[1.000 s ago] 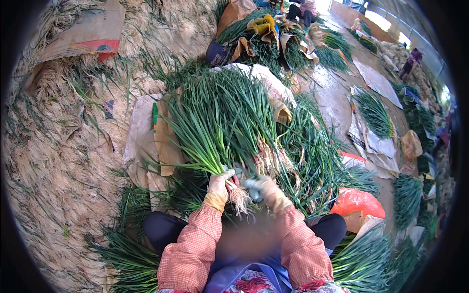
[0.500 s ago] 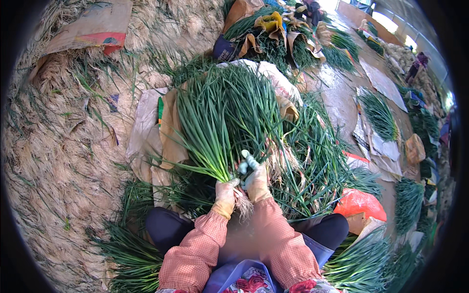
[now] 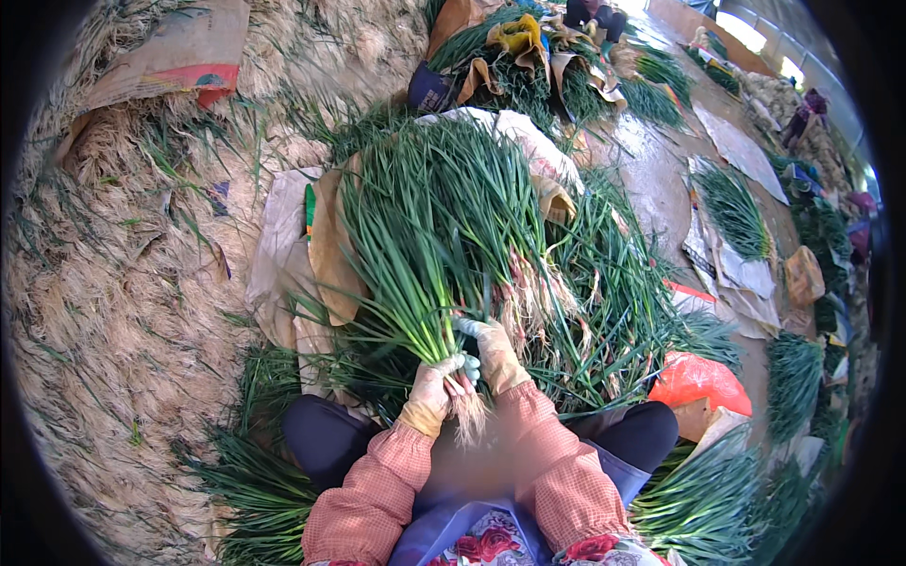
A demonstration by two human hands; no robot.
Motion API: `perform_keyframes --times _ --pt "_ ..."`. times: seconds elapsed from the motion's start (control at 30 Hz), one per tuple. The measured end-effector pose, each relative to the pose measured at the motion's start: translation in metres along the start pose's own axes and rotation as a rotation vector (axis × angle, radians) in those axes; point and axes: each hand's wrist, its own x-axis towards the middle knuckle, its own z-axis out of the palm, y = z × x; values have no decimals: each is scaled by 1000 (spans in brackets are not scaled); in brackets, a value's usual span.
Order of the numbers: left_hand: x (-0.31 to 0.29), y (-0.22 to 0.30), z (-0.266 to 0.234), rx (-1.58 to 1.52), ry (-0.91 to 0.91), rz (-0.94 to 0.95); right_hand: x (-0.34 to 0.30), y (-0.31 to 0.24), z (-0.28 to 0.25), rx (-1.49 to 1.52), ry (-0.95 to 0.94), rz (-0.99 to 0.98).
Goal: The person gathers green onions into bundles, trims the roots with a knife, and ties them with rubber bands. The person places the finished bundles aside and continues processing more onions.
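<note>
A bunch of green onions (image 3: 415,307) stands tilted in front of me, its leaves fanning up and left over the pile, pale roots hanging below. My left hand (image 3: 432,389), in a pale yellowish glove, is closed round the stems just above the roots. From the right, my right hand (image 3: 495,354), gloved with bluish fingertips, presses its fingers against the same stems, curled round them. Behind the bunch lies a large heap of green onions (image 3: 453,198); to the right of my right hand, loose ones (image 3: 543,297) show reddish bulbs and roots.
Pale cut roots (image 3: 123,330) cover the ground at left, with a brown sack (image 3: 170,57) on them. A red plastic bag (image 3: 700,387) sits by my right knee. More bunches lie beside both knees (image 3: 255,481) and along the right walkway. Other people are partly visible far off.
My right fingers, raised and spread beside the stems before, have come down and closed against the bunch. The bunch and my left hand have shifted slightly down.
</note>
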Motion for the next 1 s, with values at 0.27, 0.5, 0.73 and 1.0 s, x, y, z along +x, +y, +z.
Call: perform_keyframes --times 0.27,0.5,0.73,1.0 --pt "4 -12 -10 -69 130 90 -29 -55 -19 484 94 -358" --pt "4 -5 32 -70 -116 143 5 -15 -93 -606 372 -272" --pt "24 28 48 -83 -202 246 -61 -126 -141 -182 317 -383" --pt "74 13 34 -314 -136 48 -37 -140 -81 -1418 586 -1090"
